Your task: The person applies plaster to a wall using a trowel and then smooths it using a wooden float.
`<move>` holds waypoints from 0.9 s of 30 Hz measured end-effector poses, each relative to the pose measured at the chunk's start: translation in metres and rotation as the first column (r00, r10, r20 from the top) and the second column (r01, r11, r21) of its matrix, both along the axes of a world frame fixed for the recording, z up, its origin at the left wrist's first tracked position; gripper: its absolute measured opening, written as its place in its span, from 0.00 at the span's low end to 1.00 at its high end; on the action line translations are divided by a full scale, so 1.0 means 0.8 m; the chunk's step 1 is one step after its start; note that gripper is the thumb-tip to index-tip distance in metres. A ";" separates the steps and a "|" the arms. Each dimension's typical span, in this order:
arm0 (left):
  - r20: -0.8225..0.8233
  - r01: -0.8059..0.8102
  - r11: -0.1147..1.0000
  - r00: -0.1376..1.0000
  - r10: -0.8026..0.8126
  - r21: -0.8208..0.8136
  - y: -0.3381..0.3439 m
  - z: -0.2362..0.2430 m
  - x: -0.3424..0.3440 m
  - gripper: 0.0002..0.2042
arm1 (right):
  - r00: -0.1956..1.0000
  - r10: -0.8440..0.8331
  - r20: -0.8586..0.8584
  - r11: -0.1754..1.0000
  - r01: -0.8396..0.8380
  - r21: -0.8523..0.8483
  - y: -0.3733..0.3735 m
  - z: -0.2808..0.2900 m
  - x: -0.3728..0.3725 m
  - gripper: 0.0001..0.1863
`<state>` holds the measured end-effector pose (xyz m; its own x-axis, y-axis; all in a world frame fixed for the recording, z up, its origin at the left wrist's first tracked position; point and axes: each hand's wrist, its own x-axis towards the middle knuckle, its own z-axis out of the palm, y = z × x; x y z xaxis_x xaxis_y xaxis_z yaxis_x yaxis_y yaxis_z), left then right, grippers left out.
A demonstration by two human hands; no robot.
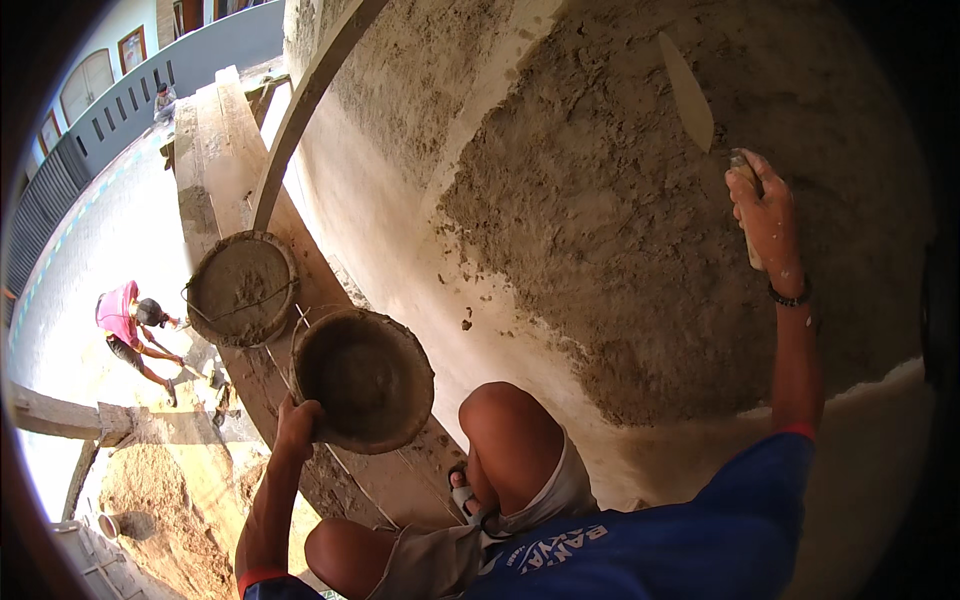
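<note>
My right hand (768, 215) is closed round the handle of a trowel (688, 100). The pale, pointed blade is close to the wall (610, 210), which carries a rough, dark layer of mortar over part of its smoother, lighter surface. With my left hand (298, 425) I grip the rim of a mortar-coated bucket (418, 395). That bucket is tilted, and its inside looks mostly bare apart from a grey coating. Beyond it, a second bucket (204, 262) with a wire handle stands on the planks, full of grey mortar. Small clumps of mortar (467, 324) show against the lower wall.
I crouch on a scaffold of wooden planks (232, 150) beside the wall. A curved-looking wooden pole (300, 105) rises by the far bucket. Far below at left, a person in a pink shirt (118, 312) bends near a sand heap (150, 495). Another person (164, 102) sits farther off.
</note>
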<state>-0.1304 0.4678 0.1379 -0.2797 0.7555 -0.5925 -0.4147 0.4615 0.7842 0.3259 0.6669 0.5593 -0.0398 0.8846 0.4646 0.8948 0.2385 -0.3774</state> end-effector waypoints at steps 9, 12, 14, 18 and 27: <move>-0.198 0.068 0.995 0.979 -0.051 0.079 0.039 0.045 0.045 0.20 | 0.641 0.708 0.295 0.687 -0.531 -0.496 -0.040 -0.239 -0.062 0.21; -0.230 0.110 0.993 0.969 -0.095 0.053 0.037 0.085 0.043 0.19 | 0.450 0.772 0.449 0.636 -0.541 -0.551 -0.060 -0.259 -0.147 0.12; -0.270 0.123 0.989 0.958 -0.097 0.083 0.037 0.113 0.042 0.21 | 0.358 0.667 0.654 0.725 -0.514 -0.458 -0.056 -0.278 -0.183 0.07; -0.324 0.159 0.981 0.939 -0.116 0.111 0.035 0.173 0.040 0.23 | 0.283 0.714 0.640 0.648 -0.613 -0.452 -0.050 -0.288 -0.229 0.02; -0.503 0.125 0.969 0.864 -0.001 0.212 0.036 0.203 0.038 0.25 | 0.309 0.950 0.040 0.259 -0.712 -0.653 -0.052 -0.358 -0.242 0.15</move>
